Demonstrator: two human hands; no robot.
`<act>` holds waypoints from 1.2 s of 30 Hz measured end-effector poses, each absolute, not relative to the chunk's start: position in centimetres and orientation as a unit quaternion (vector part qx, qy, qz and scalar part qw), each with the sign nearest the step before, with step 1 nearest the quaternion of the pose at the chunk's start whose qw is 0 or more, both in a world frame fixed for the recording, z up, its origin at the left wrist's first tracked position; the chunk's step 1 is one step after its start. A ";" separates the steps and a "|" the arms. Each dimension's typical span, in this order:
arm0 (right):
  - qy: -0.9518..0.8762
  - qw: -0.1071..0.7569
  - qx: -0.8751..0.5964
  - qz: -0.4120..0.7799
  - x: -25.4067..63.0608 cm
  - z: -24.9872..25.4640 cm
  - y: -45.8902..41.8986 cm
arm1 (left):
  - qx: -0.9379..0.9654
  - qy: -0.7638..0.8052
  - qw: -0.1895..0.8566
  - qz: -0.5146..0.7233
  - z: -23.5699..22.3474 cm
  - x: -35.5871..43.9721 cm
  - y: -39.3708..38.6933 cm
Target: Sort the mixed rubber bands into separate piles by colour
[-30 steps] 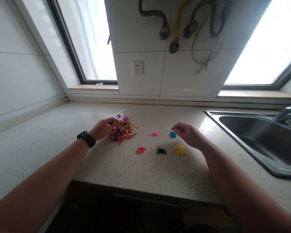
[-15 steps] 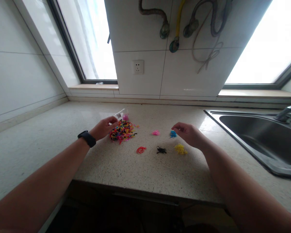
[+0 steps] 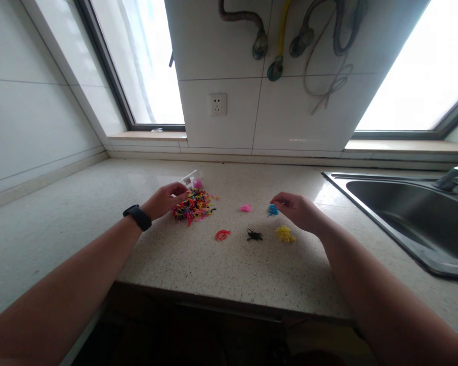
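My left hand (image 3: 167, 199), with a dark watch on its wrist, rests at the left edge of a mixed pile of small coloured rubber bands (image 3: 193, 207). Its fingers are curled, and what lies under the fingertips is hidden. My right hand (image 3: 293, 207) is closed in a pinch beside a small heap of blue bands (image 3: 273, 210); anything between the fingertips is too small to make out. Nearby lie pink bands (image 3: 246, 208), red bands (image 3: 222, 235), black bands (image 3: 255, 235) and yellow bands (image 3: 285, 234), each colour in its own little heap.
A clear plastic bag (image 3: 191, 178) with something pink lies behind the mixed pile. To the right, a steel sink (image 3: 408, 218) is set into the speckled countertop (image 3: 198, 264). A tiled wall with a socket (image 3: 217, 104) and pipes rises behind.
Both hands stay almost where they were, the left by the mixed pile and the right by the blue bands. The view has shifted very slightly.
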State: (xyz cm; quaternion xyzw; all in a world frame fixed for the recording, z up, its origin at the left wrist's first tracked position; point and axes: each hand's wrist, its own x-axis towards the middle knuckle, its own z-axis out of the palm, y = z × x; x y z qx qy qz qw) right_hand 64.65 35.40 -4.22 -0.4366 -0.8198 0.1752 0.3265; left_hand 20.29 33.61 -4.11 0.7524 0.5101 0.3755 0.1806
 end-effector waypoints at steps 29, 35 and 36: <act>-0.828 0.320 -0.427 0.172 64.8 -4.5 35.7 | 0.853 0.470 0.032 0.224 -3.5 20.9 32.9; -0.829 0.317 -0.425 0.178 64.8 -4.5 35.7 | 0.827 0.496 0.041 0.260 -3.7 20.8 33.1; -0.828 0.316 -0.426 0.179 64.8 -4.5 35.7 | 0.820 0.501 0.046 0.273 -3.7 20.9 33.1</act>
